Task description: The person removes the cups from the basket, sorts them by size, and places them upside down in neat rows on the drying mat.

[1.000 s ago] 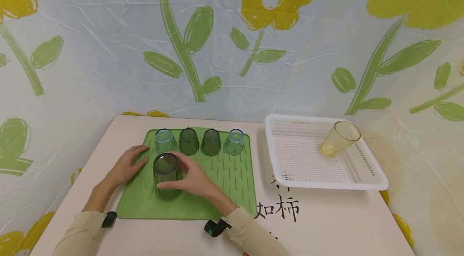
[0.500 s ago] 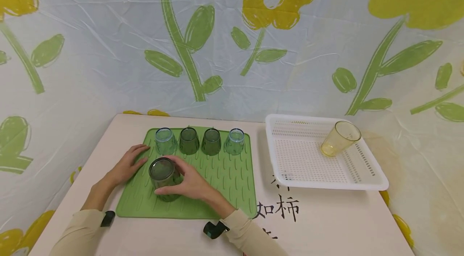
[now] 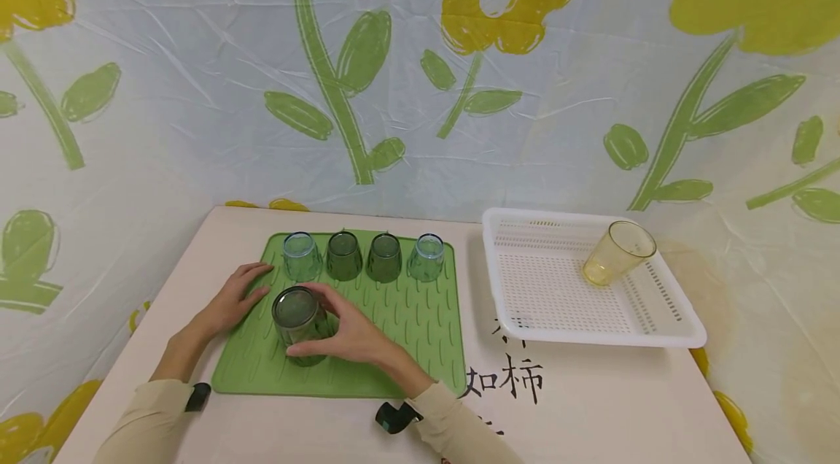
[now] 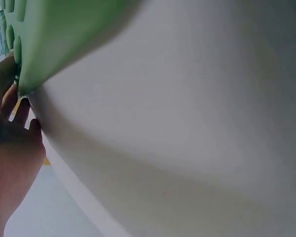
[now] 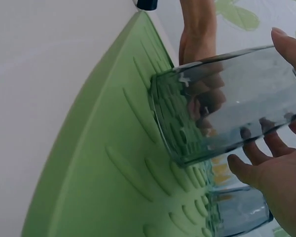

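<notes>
On the ribbed green drying mat (image 3: 407, 336), a dark grey-green drinking glass (image 3: 297, 329) stands upside down near the front left. My right hand (image 3: 354, 333) grips it from the right, thumb in front and fingers behind. In the right wrist view the glass (image 5: 232, 94) has its rim at the mat, thumb on one side and fingertips on the other. My left hand (image 3: 230, 301) rests at the mat's left edge with relaxed fingers. The left wrist view has that hand (image 4: 15, 133) by the mat's corner.
Along the back of the mat stand two dark glasses (image 3: 344, 257) (image 3: 383, 260) between two pale blue ones (image 3: 302, 260) (image 3: 426, 260). A white perforated basket (image 3: 558, 336) at the right holds a tilted yellow glass (image 3: 607, 263). Behind the table hangs a flower-printed cloth (image 3: 558, 136).
My right hand has brought the dark glass slightly toward me, away from the back row; over the last half second it barely moves. My left hand stays at the mat's edge.
</notes>
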{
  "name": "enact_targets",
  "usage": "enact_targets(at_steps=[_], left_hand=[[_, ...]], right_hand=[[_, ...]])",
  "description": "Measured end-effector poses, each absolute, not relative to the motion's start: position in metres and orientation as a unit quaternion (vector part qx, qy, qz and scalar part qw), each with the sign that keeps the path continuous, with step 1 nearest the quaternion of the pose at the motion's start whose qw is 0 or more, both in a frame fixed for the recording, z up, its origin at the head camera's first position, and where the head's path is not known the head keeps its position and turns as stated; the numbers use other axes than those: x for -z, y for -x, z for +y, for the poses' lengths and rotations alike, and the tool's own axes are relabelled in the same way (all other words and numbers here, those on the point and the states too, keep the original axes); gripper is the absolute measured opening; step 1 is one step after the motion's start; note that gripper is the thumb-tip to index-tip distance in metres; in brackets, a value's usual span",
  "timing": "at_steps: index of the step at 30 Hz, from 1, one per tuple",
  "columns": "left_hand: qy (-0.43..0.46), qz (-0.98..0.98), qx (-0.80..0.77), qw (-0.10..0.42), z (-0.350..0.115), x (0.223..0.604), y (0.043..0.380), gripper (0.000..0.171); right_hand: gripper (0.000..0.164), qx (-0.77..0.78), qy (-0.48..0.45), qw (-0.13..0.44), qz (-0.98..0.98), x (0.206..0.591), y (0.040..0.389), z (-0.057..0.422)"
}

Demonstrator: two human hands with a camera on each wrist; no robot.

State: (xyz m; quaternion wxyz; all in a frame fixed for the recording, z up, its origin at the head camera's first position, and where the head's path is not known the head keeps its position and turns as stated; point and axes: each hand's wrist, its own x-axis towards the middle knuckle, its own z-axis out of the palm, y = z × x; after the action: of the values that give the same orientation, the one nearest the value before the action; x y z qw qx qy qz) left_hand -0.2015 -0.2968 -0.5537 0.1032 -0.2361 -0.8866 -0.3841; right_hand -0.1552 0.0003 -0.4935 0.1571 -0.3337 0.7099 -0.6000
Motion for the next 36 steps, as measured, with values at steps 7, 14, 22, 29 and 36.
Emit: enact_targets(at_steps=[7, 14, 22, 29, 36], left_hand=[[0.238, -0.884, 0.386, 0.112, -0.295, 0.554, 0.202, 0.041], [0.244, -0.884, 0.381, 0.117, -0.296, 0.555, 0.203, 0.042], [0.244, -0.887, 0.376, 0.107, -0.296, 0.555, 0.203, 0.041], [0.237, -0.89, 0.378, 0.098, -0.296, 0.553, 0.203, 0.041], [0.245, -0.889, 0.37, 0.113, -0.295, 0.555, 0.203, 0.042]], right_hand=[[0.078, 0.586, 0.332, 0.149, 0.724, 0.484, 0.156, 0.018], [0.072, 0.582, 0.326, 0.123, 0.735, 0.477, 0.159, 0.037], [0.07, 0.573, 0.324, 0.102, 0.746, 0.467, 0.158, 0.062], [0.065, 0.582, 0.304, 0.084, 0.75, 0.462, 0.161, 0.087], [0.062, 0.596, 0.286, 0.051, 0.749, 0.455, 0.165, 0.113]])
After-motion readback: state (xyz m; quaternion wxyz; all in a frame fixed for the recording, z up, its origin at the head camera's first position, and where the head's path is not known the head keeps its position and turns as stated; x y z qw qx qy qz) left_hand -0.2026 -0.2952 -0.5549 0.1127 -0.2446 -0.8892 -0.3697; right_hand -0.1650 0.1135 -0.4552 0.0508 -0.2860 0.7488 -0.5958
